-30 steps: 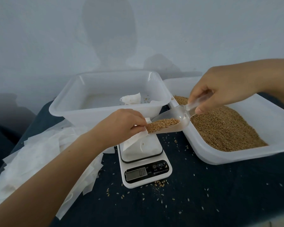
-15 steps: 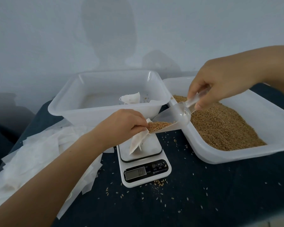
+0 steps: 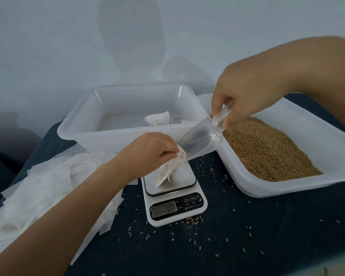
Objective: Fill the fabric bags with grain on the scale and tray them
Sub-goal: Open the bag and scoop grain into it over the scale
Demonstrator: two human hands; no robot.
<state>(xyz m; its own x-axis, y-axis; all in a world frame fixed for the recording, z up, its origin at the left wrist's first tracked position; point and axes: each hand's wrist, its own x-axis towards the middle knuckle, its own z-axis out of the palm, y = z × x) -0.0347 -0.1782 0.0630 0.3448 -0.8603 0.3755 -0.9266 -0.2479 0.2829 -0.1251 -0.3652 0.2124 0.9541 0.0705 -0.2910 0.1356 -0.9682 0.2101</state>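
A small white fabric bag [image 3: 168, 168] stands tilted on the platform of the white kitchen scale [image 3: 175, 204]. My left hand [image 3: 147, 150] pinches the bag's mouth from the left. My right hand [image 3: 247, 92] grips the handle of a clear plastic scoop [image 3: 199, 138], tipped steeply with its lip at the bag's mouth; the scoop looks empty. Brown grain [image 3: 267, 152] fills the white tray [image 3: 327, 148] at the right. Another white tray [image 3: 100, 124] behind the scale holds a filled bag [image 3: 157, 119].
A heap of flat empty white bags [image 3: 40, 188] lies at the left on the dark blue cloth [image 3: 247, 236]. Loose grains are scattered around the scale. A pale wall rises right behind both trays.
My right hand rose and tipped the scoop steeper. The grain slid out of it into the bag, which has filled out and sagged onto the scale.
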